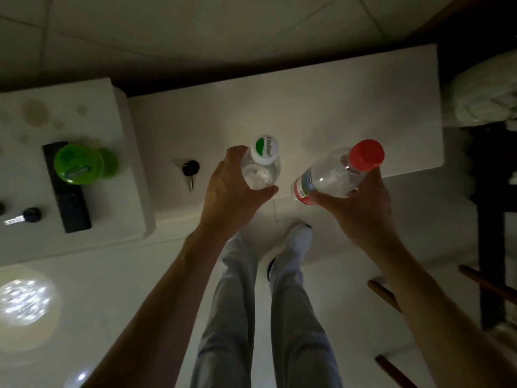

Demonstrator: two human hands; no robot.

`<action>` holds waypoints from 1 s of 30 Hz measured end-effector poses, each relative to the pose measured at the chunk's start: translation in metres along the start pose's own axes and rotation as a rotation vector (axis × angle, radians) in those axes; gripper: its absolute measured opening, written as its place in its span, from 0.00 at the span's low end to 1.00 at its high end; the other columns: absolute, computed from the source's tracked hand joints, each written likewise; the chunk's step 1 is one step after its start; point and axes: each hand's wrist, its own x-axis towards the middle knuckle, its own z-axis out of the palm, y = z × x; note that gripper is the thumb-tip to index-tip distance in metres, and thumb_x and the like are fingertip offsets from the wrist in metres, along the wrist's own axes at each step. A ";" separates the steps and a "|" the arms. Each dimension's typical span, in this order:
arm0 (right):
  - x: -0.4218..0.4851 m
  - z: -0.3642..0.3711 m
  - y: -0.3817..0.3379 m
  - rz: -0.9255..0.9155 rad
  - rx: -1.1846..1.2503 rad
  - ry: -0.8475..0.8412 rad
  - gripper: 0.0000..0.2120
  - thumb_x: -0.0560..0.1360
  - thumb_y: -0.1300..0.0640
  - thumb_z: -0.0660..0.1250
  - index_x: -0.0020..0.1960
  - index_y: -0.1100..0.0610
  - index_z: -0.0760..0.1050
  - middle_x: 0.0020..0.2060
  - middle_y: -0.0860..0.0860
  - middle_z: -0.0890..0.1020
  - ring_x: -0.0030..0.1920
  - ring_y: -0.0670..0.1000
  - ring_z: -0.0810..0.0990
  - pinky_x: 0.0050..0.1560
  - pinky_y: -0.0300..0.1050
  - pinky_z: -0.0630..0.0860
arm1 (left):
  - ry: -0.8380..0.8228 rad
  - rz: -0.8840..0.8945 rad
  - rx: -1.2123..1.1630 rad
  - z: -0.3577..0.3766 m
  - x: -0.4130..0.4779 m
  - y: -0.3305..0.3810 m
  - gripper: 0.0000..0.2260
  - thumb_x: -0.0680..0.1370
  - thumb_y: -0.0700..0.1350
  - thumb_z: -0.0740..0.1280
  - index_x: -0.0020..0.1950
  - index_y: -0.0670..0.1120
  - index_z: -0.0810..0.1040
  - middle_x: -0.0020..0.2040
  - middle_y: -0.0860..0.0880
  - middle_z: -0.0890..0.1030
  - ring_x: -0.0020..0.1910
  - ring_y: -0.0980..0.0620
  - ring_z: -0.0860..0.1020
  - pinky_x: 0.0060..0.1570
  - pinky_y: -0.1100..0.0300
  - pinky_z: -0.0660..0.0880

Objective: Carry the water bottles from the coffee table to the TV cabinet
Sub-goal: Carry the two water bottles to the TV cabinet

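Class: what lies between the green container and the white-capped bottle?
In the head view, a black-headed key lies on the white tabletop, touching neither.

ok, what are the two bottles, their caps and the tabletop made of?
White-cap bottle and red-cap bottle: probably thin clear plastic, glossy; you can see through them. White cap and red cap: opaque plastic, and the red one looks ribbed. Tabletop: white, smooth, soft sheen; material unclear in the dim light.

1. The left bottle (261, 176) is clear and is capped in white with a green patch.
2. The right bottle (331, 175) is clear, capped in red and banded by a red label.
3. The tabletop (335, 102) is white, the remote (70, 204) black, the tub (77, 165) green.
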 end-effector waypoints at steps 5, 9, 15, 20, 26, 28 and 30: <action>0.043 0.036 0.029 0.035 0.038 0.046 0.39 0.61 0.49 0.80 0.67 0.53 0.66 0.56 0.44 0.76 0.54 0.46 0.77 0.48 0.30 0.69 | -0.002 0.010 0.006 0.032 0.041 -0.021 0.33 0.65 0.48 0.79 0.66 0.46 0.68 0.58 0.50 0.77 0.53 0.56 0.73 0.43 0.76 0.65; 0.080 0.050 0.038 0.013 0.073 0.090 0.37 0.63 0.50 0.80 0.66 0.52 0.66 0.54 0.43 0.74 0.53 0.44 0.75 0.44 0.22 0.64 | 0.058 0.046 -0.042 0.055 0.074 -0.021 0.33 0.65 0.49 0.79 0.66 0.46 0.71 0.60 0.49 0.78 0.56 0.53 0.76 0.44 0.78 0.64; 0.131 0.051 0.041 -0.072 0.103 0.212 0.39 0.64 0.48 0.79 0.69 0.54 0.64 0.57 0.44 0.73 0.57 0.43 0.73 0.51 0.24 0.64 | 0.151 0.135 -0.091 0.072 0.118 -0.002 0.30 0.67 0.46 0.78 0.66 0.45 0.70 0.61 0.49 0.77 0.55 0.60 0.71 0.46 0.84 0.64; 0.153 0.049 0.047 -0.101 0.121 0.297 0.39 0.65 0.50 0.79 0.70 0.55 0.64 0.60 0.46 0.75 0.58 0.44 0.73 0.54 0.23 0.66 | 0.237 0.230 -0.103 0.083 0.140 0.007 0.30 0.67 0.46 0.78 0.66 0.44 0.71 0.60 0.50 0.78 0.55 0.61 0.71 0.49 0.82 0.66; 0.150 0.050 0.057 -0.133 0.119 0.337 0.38 0.65 0.48 0.79 0.69 0.56 0.64 0.62 0.52 0.77 0.59 0.49 0.77 0.60 0.38 0.74 | 0.276 0.302 -0.101 0.091 0.136 0.003 0.30 0.66 0.46 0.78 0.65 0.44 0.72 0.57 0.56 0.74 0.56 0.60 0.73 0.56 0.72 0.72; 0.148 0.052 0.058 -0.143 0.110 0.348 0.38 0.66 0.48 0.78 0.69 0.57 0.64 0.62 0.53 0.77 0.58 0.49 0.77 0.60 0.41 0.76 | 0.262 0.280 -0.101 0.090 0.135 0.004 0.30 0.67 0.47 0.78 0.65 0.44 0.71 0.57 0.56 0.74 0.56 0.60 0.73 0.57 0.67 0.73; 0.148 0.052 0.059 -0.135 0.102 0.338 0.39 0.66 0.48 0.78 0.70 0.57 0.64 0.63 0.54 0.77 0.60 0.48 0.76 0.62 0.42 0.75 | 0.241 0.252 -0.090 0.088 0.137 0.008 0.31 0.67 0.47 0.78 0.66 0.45 0.70 0.59 0.53 0.76 0.56 0.59 0.72 0.56 0.67 0.72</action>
